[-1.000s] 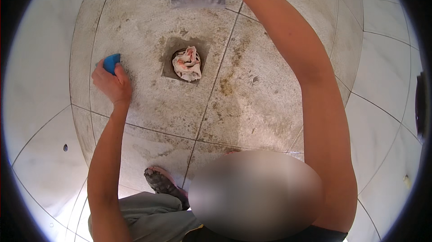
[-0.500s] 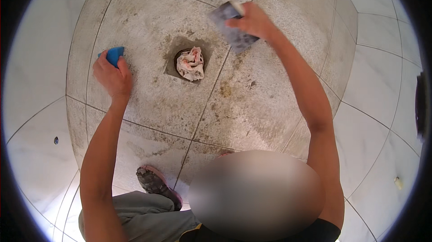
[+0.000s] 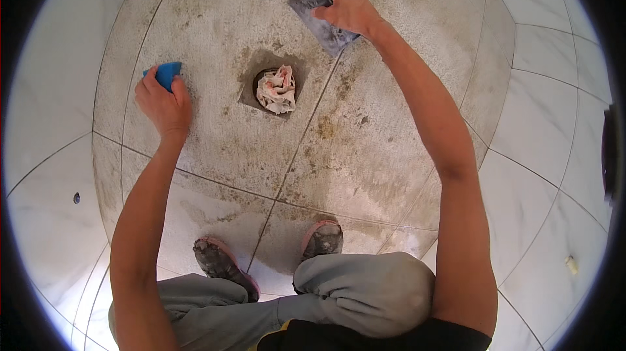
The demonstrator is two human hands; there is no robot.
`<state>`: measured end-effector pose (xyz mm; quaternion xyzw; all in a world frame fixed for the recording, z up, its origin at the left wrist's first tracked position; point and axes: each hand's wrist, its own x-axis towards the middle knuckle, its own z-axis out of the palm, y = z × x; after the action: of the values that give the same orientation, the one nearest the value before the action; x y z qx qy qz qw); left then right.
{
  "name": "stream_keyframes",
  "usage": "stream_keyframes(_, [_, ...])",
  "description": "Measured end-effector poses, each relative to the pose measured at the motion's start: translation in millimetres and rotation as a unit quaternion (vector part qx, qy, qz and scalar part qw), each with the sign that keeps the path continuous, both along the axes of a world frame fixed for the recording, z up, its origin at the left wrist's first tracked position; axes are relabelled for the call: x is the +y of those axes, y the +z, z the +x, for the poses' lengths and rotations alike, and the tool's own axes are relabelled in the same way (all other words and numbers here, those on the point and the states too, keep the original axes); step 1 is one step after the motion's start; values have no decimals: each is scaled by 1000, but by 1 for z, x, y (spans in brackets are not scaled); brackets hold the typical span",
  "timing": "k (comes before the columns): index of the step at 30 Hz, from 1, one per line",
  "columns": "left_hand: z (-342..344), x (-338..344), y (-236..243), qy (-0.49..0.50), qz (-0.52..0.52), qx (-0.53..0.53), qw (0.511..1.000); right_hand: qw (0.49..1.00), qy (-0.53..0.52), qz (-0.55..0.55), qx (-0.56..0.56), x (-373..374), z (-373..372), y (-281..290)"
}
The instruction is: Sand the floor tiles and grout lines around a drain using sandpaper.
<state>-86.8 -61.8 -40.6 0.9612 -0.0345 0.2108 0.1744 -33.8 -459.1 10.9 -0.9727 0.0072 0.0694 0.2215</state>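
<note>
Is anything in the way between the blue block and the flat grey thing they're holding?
Nothing visible stands straight between the blue block in the left hand and the flat grey rectangular tool in the right hand. The crumpled whitish cloth in the square floor recess sits off that line, lower in the picture.

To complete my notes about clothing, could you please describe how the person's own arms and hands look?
The left hand and right hand are bare, with no gloves, watch or bracelet visible. The left arm shows no sleeve before the picture's lower edge. The right arm is bare up to black cloth near the shoulder.
</note>
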Motion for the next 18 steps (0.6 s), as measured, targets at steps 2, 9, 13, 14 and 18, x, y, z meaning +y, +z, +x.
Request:
stream_keyframes(2, [-1, 7, -4, -5, -9, -26, 1000, 1000, 3, -3, 16, -10, 3, -4])
stream_keyframes(9, [-1, 0, -1, 2, -11, 9, 1000, 999, 33, 8, 9, 19, 11, -2])
stream_keyframes(13, [1, -1, 2, -7, -28, 0, 1000, 998, 30, 51, 38, -25, 0, 11])
stream_keyframes(14, [0, -7, 5, -3, -29, 10, 1000, 997, 16, 65, 49, -33, 1, 12])
stream_keyframes(18, [0, 1, -1, 21, -10, 24, 999, 996, 58, 62, 29, 43, 6, -8])
